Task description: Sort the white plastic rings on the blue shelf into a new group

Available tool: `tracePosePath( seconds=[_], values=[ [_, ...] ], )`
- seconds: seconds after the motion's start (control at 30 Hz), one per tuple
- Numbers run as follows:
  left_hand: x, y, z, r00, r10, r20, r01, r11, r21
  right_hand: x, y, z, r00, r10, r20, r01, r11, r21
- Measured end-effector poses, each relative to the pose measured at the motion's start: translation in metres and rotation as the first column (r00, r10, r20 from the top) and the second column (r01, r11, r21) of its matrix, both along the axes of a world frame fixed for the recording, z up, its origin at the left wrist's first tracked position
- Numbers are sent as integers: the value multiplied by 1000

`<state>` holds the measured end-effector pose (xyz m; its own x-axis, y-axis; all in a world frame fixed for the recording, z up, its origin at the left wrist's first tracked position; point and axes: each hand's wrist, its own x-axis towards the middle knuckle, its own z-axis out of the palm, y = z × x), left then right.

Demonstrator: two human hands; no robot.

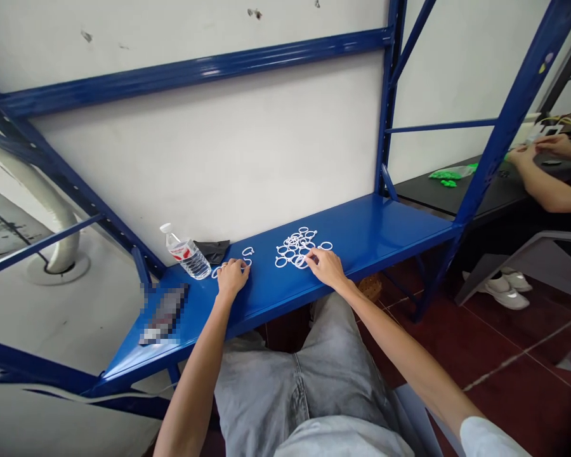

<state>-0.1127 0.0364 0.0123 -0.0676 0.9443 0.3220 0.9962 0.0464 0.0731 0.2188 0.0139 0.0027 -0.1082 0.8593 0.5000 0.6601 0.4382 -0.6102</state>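
A loose pile of thin white rings (pixel 292 244), each with a small knob, lies on the blue shelf (pixel 271 295). At the pile's near right edge, my right hand (pixel 327 269) has its thumb and fingers pinched on one ring. Farther left, my left hand (pixel 233 277) rests low over the shelf with curled fingers, touching a white ring (pixel 246 261) at its fingertips. Another white ring (pixel 216 272) shows partly beside that hand, and one more ring (pixel 248 251) lies just beyond it. My fingers cover parts of these rings.
A clear water bottle (pixel 186 252) leans at the left, with a black bag (pixel 212 251) behind it. A blurred dark object (pixel 166 312) lies near the left end. Blue frame posts (pixel 497 120) border the shelf. A co-worker's hands (pixel 535 149) and green pieces (pixel 450 176) are at right.
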Motion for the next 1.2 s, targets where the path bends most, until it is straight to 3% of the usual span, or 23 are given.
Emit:
tracePosePath(
  seconds=[0.17,0.27,0.4,0.47,0.6,0.77,0.87,1.03,1.1,1.2],
  values=[
    [-1,-25,1,997,-71,0,71,996,46,-2,-2,2,997,-36,65,38,999,-28],
    [0,-48,-1,975,-153,160,133,983,125,-2,-2,5,999,-27,30,28,999,-33],
    [4,-83,-10,808,-253,532,154,962,225,1,1,6,987,92,-135,-88,996,33],
    [5,-98,-15,728,-262,633,146,962,230,0,2,5,962,152,-227,-139,988,68],
    [4,-114,-21,651,-260,713,148,965,216,-5,2,2,936,192,-295,-185,981,52],
    [0,-116,-24,601,-238,763,119,971,208,-13,-4,1,929,231,-288,-242,970,0],
    [-1,-115,-27,548,-255,797,135,967,216,-16,-14,10,898,348,-271,-374,926,-51],
    [3,-117,-23,442,-287,850,146,958,247,-23,-31,24,808,579,-111,-589,786,-188],
    [5,-119,-20,421,-300,856,141,954,266,-27,-31,23,827,556,-84,-562,815,-142],
    [8,-122,-14,391,-346,853,142,938,316,-29,-23,14,939,323,-115,-324,946,8]
  ],
)
